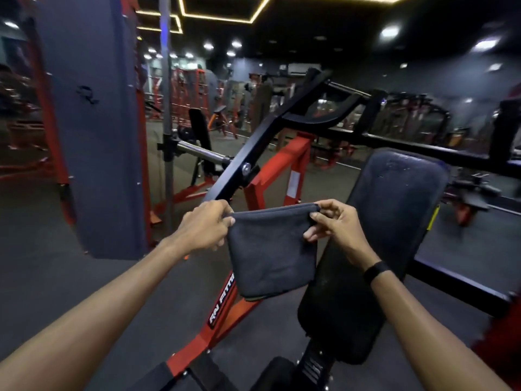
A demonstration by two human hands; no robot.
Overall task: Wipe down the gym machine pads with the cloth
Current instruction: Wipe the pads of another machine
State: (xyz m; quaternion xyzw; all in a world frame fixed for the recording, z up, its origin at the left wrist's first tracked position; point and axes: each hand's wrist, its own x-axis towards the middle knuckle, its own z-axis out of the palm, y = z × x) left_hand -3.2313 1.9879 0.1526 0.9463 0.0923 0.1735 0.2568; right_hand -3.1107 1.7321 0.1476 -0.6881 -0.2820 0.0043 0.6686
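Observation:
A folded dark grey cloth (269, 252) hangs in the air in front of me. My left hand (207, 225) pinches its upper left corner and my right hand (334, 225) pinches its upper right corner. Its top edge is stretched between the two hands. Just right of the cloth, a long black back pad (394, 210) slopes upward on a red and black gym machine. The pad's lower part (335, 320) lies below my right wrist, which wears a black band. The cloth is held apart from the pad.
A black lever arm (253, 153) of the machine rises diagonally behind my left hand, above the red frame (225, 303). A grey upright panel (95, 131) and a steel pole (166, 108) stand at left. Black bars (439, 266) run at right. More machines fill the background.

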